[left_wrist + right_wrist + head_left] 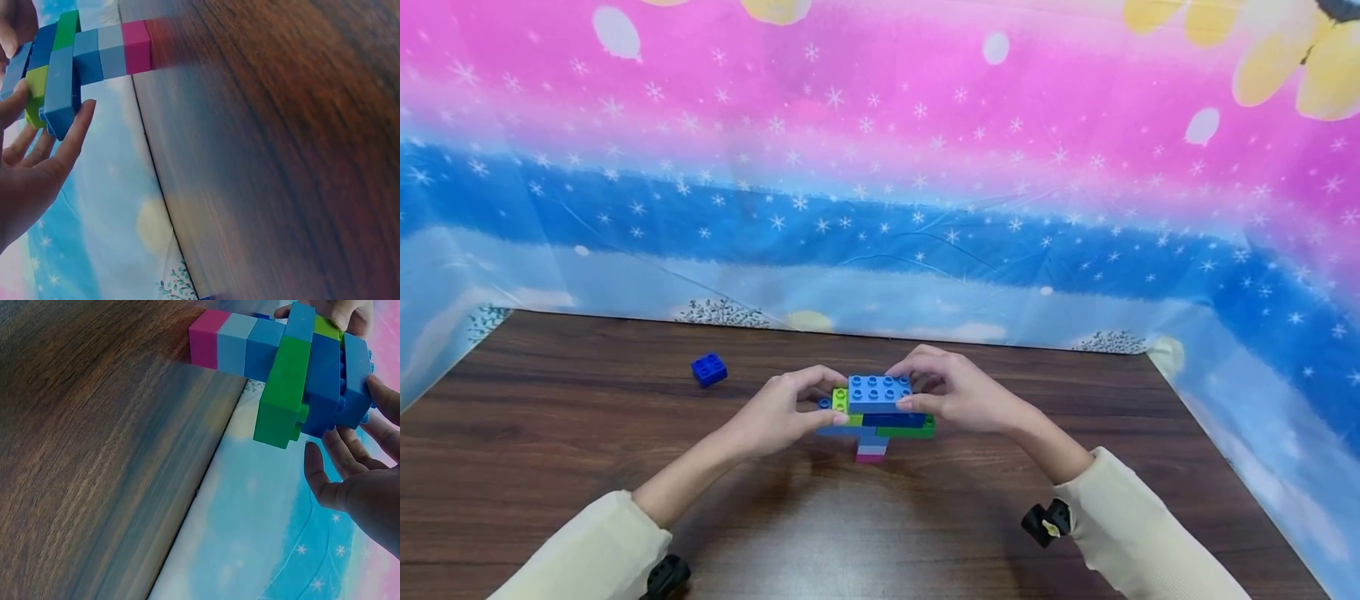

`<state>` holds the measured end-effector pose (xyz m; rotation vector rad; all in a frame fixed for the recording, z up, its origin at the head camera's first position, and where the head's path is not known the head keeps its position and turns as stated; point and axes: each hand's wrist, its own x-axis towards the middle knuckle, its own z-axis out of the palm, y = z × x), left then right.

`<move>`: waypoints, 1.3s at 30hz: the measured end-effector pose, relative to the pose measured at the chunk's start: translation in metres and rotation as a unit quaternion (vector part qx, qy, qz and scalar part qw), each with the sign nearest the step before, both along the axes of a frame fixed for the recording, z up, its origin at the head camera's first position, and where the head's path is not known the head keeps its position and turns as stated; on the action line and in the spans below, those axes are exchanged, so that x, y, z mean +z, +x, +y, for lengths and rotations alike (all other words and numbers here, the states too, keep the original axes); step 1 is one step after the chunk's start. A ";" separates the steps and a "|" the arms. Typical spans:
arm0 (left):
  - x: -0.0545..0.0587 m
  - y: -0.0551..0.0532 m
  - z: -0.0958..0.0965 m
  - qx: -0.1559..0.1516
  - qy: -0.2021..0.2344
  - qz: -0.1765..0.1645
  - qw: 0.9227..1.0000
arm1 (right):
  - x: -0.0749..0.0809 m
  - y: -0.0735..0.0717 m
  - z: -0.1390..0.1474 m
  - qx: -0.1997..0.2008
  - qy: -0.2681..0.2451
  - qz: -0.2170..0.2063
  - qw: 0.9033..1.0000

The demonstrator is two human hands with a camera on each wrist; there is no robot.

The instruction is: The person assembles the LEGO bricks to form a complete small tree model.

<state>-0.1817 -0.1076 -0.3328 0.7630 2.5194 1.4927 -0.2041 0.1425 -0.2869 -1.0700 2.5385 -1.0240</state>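
A stack of toy building bricks stands in the middle of the table between both hands. Its base is a pink brick (206, 339), then a pale blue brick (234, 344) and a blue brick (262, 347). Above these, a blue brick (61, 87) juts left and a green brick (284, 394) right, carrying a lime brick (840, 398) and a dark blue brick (324, 381). My left hand (778, 410) pinches the lime brick's side of the stack. My right hand (958, 387) grips a light blue eight-stud brick (880, 395), slightly tilted over the dark blue brick's studs.
A loose dark blue brick (709, 369) lies on the brown wooden table (587, 475), back left of the stack. A pink and blue patterned cloth (880, 233) rises along the table's back and side edges.
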 end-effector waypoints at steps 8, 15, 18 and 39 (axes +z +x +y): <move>0.003 0.000 0.005 -0.003 0.004 0.003 1.000 | 0.000 -0.002 0.000 0.000 -0.001 -0.002 1.000; 0.003 0.002 0.006 0.003 -0.001 0.016 1.000 | -0.001 -0.001 0.000 0.003 -0.008 0.007 1.000; 0.003 0.002 0.006 0.002 0.000 0.018 1.000 | -0.003 -0.001 0.001 0.000 -0.010 0.003 1.000; 0.003 0.004 0.007 -0.007 0.000 0.034 0.999 | -0.011 0.003 0.004 -0.012 -0.037 0.015 0.999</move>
